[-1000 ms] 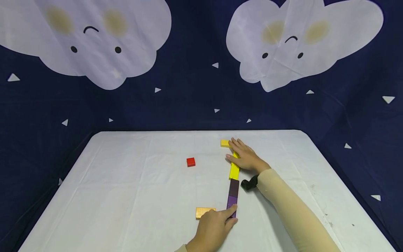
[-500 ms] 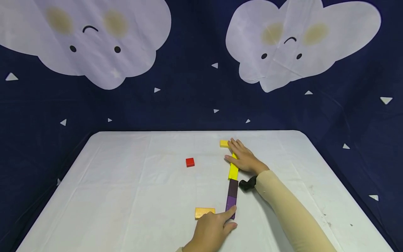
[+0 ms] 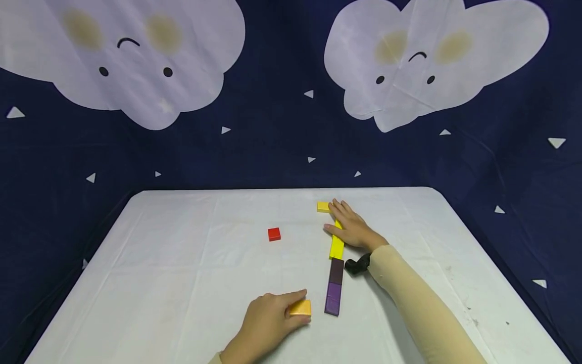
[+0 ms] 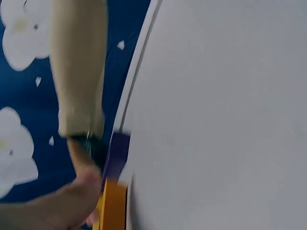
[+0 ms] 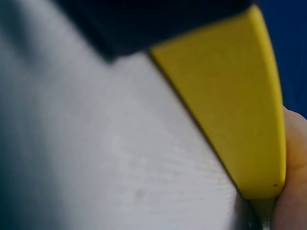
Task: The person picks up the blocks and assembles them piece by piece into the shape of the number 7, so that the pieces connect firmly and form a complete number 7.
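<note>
My left hand (image 3: 268,319) pinches an orange block (image 3: 301,307) by its sides, thumb at the near side and forefinger at the far side. The left wrist view shows that thumb beside the orange block (image 4: 114,206). My right hand (image 3: 353,227) lies with straight fingers over a yellow block (image 3: 337,247), hiding part of it. The yellow block (image 5: 230,105) fills much of the right wrist view. A dark brown block (image 3: 336,271) and a purple block (image 3: 333,298) continue the line from it towards me. Another yellow block (image 3: 323,207) lies at the right fingertips.
A small red block (image 3: 274,234) lies alone, left of the line. The white table (image 3: 150,283) backs onto a dark blue cloth (image 3: 273,146) with clouds. A black wrist camera (image 3: 358,264) sticks out below the right sleeve (image 3: 423,303), close to the line.
My left hand has left the purple block and moved left to the orange block, which it now pinches. My right hand stays in place over the yellow block.
</note>
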Demonstrator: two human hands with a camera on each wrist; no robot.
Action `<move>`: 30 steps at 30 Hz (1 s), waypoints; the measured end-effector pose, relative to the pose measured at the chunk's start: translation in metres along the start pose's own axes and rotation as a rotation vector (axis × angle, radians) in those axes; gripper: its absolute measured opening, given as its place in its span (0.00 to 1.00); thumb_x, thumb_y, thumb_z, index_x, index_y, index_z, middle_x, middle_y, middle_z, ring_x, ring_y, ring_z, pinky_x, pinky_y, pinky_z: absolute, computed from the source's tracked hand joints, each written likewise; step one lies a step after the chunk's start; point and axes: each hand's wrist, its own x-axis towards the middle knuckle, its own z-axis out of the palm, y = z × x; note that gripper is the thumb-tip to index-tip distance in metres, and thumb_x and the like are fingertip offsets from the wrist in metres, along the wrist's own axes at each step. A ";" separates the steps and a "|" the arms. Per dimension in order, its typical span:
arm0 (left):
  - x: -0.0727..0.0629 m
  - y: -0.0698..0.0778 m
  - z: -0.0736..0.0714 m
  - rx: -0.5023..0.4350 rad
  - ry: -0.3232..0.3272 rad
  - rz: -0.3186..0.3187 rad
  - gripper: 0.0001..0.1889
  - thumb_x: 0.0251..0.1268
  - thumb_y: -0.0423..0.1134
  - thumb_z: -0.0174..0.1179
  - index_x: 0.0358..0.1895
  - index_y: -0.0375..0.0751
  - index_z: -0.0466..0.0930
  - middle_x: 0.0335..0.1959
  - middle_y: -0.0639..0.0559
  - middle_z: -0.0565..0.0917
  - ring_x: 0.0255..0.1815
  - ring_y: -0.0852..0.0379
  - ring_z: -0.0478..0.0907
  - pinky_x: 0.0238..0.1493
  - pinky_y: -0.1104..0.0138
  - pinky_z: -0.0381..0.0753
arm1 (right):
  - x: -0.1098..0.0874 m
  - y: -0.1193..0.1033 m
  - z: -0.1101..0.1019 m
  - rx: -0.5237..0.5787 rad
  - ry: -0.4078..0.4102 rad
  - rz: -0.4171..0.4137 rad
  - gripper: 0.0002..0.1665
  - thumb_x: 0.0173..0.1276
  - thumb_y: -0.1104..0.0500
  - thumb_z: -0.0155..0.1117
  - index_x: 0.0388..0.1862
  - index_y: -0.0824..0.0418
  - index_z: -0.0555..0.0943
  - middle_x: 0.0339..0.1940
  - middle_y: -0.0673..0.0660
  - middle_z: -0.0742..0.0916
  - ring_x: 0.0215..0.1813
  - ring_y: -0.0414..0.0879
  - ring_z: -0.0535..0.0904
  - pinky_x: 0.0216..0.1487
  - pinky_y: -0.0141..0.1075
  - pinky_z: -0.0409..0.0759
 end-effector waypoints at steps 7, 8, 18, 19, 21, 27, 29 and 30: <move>0.000 -0.020 -0.011 -0.100 -0.108 -0.029 0.24 0.49 0.57 0.74 0.52 0.58 0.87 0.28 0.65 0.86 0.24 0.71 0.68 0.26 0.74 0.65 | 0.000 0.001 -0.001 0.003 -0.017 0.010 0.49 0.75 0.32 0.46 0.83 0.52 0.43 0.84 0.54 0.44 0.84 0.56 0.34 0.78 0.62 0.41; -0.001 -0.022 -0.012 -0.109 -0.114 -0.037 0.24 0.48 0.56 0.74 0.52 0.57 0.87 0.24 0.65 0.83 0.22 0.71 0.64 0.25 0.74 0.63 | 0.000 0.001 -0.001 0.000 -0.021 0.015 0.49 0.75 0.31 0.45 0.83 0.51 0.43 0.85 0.53 0.44 0.84 0.56 0.33 0.78 0.61 0.41; -0.003 -0.039 -0.015 -0.154 -0.134 -0.052 0.23 0.49 0.53 0.75 0.52 0.59 0.87 0.13 0.70 0.66 0.16 0.73 0.60 0.23 0.75 0.60 | -0.002 -0.002 -0.004 0.007 -0.004 -0.008 0.48 0.75 0.34 0.48 0.83 0.54 0.45 0.84 0.57 0.47 0.84 0.58 0.36 0.78 0.63 0.43; -0.002 -0.040 -0.015 -0.169 -0.149 -0.045 0.23 0.49 0.53 0.75 0.53 0.59 0.87 0.12 0.70 0.66 0.16 0.74 0.60 0.23 0.75 0.60 | -0.002 -0.001 -0.004 0.007 -0.004 -0.008 0.48 0.75 0.34 0.48 0.83 0.55 0.45 0.84 0.57 0.47 0.84 0.58 0.36 0.78 0.62 0.43; 0.000 -0.041 -0.015 -0.192 -0.184 -0.026 0.24 0.50 0.53 0.74 0.54 0.60 0.86 0.13 0.70 0.66 0.15 0.73 0.59 0.22 0.75 0.59 | -0.002 -0.002 -0.003 0.002 -0.006 -0.004 0.48 0.75 0.33 0.47 0.83 0.54 0.45 0.84 0.57 0.47 0.84 0.58 0.36 0.78 0.62 0.43; 0.013 -0.046 -0.018 -0.187 -0.253 0.014 0.22 0.50 0.52 0.75 0.52 0.59 0.87 0.14 0.69 0.65 0.15 0.72 0.59 0.19 0.75 0.58 | -0.001 -0.001 -0.003 0.003 -0.006 -0.004 0.48 0.75 0.34 0.47 0.83 0.55 0.45 0.84 0.58 0.47 0.84 0.59 0.36 0.77 0.63 0.42; 0.018 -0.047 -0.019 -0.185 -0.262 0.011 0.21 0.49 0.52 0.76 0.50 0.57 0.87 0.14 0.68 0.66 0.16 0.72 0.59 0.20 0.75 0.58 | -0.002 -0.002 -0.003 0.010 -0.003 -0.009 0.48 0.75 0.34 0.47 0.83 0.55 0.45 0.84 0.58 0.47 0.83 0.60 0.36 0.77 0.64 0.43; 0.021 -0.047 -0.020 -0.188 -0.265 0.004 0.20 0.49 0.52 0.76 0.49 0.56 0.88 0.14 0.68 0.66 0.16 0.71 0.59 0.20 0.74 0.58 | -0.002 -0.002 -0.003 0.009 -0.006 -0.007 0.48 0.76 0.34 0.47 0.83 0.55 0.45 0.84 0.58 0.47 0.84 0.60 0.36 0.77 0.64 0.42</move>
